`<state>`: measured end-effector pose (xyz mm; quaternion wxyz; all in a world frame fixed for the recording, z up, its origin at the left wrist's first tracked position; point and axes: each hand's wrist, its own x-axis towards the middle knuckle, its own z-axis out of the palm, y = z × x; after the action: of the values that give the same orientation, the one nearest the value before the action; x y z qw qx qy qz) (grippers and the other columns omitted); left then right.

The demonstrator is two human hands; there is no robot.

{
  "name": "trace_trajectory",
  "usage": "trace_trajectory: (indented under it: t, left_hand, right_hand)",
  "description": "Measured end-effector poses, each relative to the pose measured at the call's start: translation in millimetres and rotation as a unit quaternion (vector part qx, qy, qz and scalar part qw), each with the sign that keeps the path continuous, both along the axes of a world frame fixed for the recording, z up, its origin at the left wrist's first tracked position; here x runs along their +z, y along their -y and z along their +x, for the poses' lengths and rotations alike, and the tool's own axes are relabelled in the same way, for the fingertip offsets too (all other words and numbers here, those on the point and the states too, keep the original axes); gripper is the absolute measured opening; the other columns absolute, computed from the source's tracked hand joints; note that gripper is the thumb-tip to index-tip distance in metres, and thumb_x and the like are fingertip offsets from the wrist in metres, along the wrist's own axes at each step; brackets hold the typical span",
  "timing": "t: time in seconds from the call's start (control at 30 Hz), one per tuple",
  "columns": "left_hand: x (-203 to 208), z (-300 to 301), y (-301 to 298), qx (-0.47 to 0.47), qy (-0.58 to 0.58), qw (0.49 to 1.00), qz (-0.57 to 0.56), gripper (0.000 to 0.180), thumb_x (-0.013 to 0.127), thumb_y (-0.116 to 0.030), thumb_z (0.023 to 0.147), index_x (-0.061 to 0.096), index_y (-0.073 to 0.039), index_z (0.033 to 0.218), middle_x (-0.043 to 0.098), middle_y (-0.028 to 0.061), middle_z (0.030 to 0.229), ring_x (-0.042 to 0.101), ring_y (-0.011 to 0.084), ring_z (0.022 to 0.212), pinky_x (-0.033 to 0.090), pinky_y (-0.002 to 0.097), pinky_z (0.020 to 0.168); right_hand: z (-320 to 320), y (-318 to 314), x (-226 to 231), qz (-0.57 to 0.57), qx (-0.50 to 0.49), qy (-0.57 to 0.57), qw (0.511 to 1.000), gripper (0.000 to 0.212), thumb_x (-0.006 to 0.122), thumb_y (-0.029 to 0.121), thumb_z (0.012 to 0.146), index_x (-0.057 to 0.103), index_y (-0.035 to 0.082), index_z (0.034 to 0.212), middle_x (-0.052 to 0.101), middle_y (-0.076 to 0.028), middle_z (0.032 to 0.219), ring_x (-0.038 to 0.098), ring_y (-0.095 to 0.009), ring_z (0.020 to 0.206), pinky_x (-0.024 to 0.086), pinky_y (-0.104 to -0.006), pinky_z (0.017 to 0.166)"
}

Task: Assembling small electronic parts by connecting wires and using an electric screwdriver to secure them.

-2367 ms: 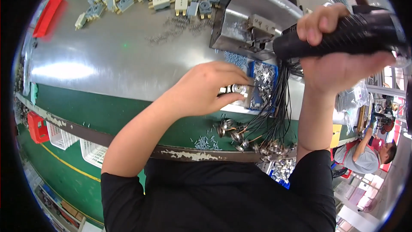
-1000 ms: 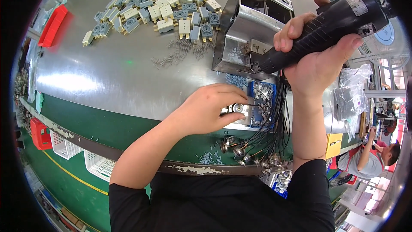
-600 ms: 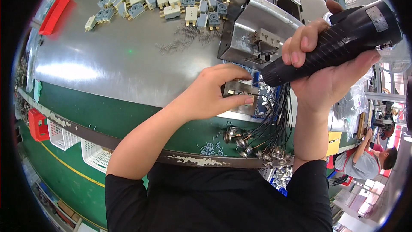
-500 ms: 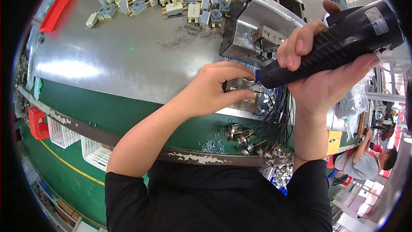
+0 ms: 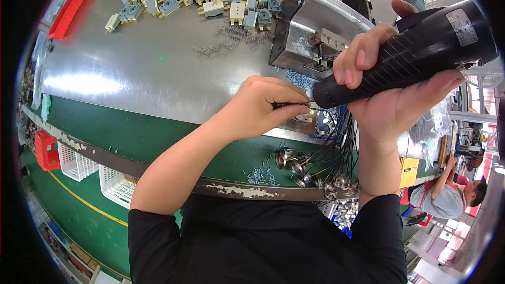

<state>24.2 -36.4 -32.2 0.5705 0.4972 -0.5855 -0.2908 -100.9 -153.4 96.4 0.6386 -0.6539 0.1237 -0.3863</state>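
Left hand (image 5: 258, 104) has thumb and fingertips pinched on a small part (image 5: 279, 105), mostly hidden by those fingers so I can't make out what it is. It's held over the bench's near edge, right of the middle. Right hand (image 5: 389, 97) is wrapped around a fat black power tool (image 5: 421, 44), nose tilted down right by the left fingertips.

Pretty crowded spot tbh. The tool blocks part of the open metal box (image 5: 302, 26) behind it, and its nose overhangs the blue tray (image 5: 318, 135) of metal bits. Blue screws (image 5: 299, 79) sit between box and hands. Black wires (image 5: 344, 139) run down toward the near edge, where round metal parts (image 5: 297, 168) and loose screws (image 5: 259, 176) lie. Springs (image 5: 226, 42) and a heap of grey-and-cream blocks (image 5: 213, 8) spread toward the far edge; red tray (image 5: 68, 13) at the far left corner.
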Motion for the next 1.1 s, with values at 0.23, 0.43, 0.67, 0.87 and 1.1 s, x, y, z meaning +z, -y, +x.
trace_trajectory:
  t: [0.23, 0.43, 0.67, 0.87, 1.1]
  left_hand:
    - [1.3, 0.1, -0.4, 0.009, 0.0, 1.0, -0.003, 0.015, 0.085, -0.008, 0.085, 0.081, 0.0, 0.097, 0.08, 0.0143, 0.096, 0.078, 0.0269, 0.084, 0.061, 0.0349, 0.075]
    - [-1.0, -0.3, -0.2, 0.017, 0.0, 1.0, -0.022, 0.02, 0.087, -0.012, 0.083, 0.081, -0.002, 0.099, 0.08, 0.0133, 0.098, 0.077, 0.026, 0.086, 0.06, 0.0342, 0.075]
    - [2.6, -2.3, 3.5, -0.016, 0.093, 0.995, 0.044, 0.034, 0.089, -0.025, 0.078, 0.078, -0.003, 0.101, 0.077, 0.0091, 0.106, 0.073, 0.0309, 0.092, 0.059, 0.0392, 0.081]
    - [2.7, -1.3, -1.8, -0.014, 0.085, 0.993, 0.077, 0.031, 0.087, -0.025, 0.08, 0.077, -0.002, 0.098, 0.076, 0.008, 0.101, 0.072, 0.0312, 0.089, 0.058, 0.0401, 0.079]
    - [0.3, -3.1, 1.4, -0.014, 0.088, 0.994, 0.067, 0.034, 0.086, -0.026, 0.08, 0.077, -0.004, 0.104, 0.075, 0.0088, 0.102, 0.073, 0.0306, 0.09, 0.058, 0.0406, 0.079]
  right_hand:
    - [-2.0, -0.2, -4.0, 0.008, 0.02, -0.008, 1.0, 0.122, 0.038, 0.099, 0.083, 0.03, -0.001, 0.153, 0.054, -0.007, 0.077, 0.056, -0.018, 0.058, 0.05, -0.0369, 0.057]
    - [-1.1, -7.8, -4.6, -0.006, 0.008, -0.035, 0.999, 0.124, 0.039, 0.1, 0.081, 0.031, 0.0, 0.153, 0.054, -0.007, 0.077, 0.056, -0.018, 0.058, 0.05, -0.0366, 0.058]
    - [-5.7, 2.4, -24.9, 0.032, 0.088, 0.067, 0.993, 0.125, 0.042, 0.102, 0.076, 0.034, 0.002, 0.152, 0.052, -0.005, 0.077, 0.056, -0.018, 0.059, 0.05, -0.0359, 0.058]
    - [-12.1, -7.2, -26.2, 0.022, 0.071, 0.029, 0.997, 0.126, 0.043, 0.102, 0.076, 0.034, 0.002, 0.153, 0.053, -0.006, 0.077, 0.056, -0.018, 0.059, 0.05, -0.0366, 0.059]
    - [-9.0, -7.4, -25.1, -0.009, 0.085, 0.011, 0.996, 0.127, 0.046, 0.102, 0.075, 0.034, 0.002, 0.153, 0.053, -0.006, 0.08, 0.057, -0.018, 0.06, 0.05, -0.0359, 0.06]
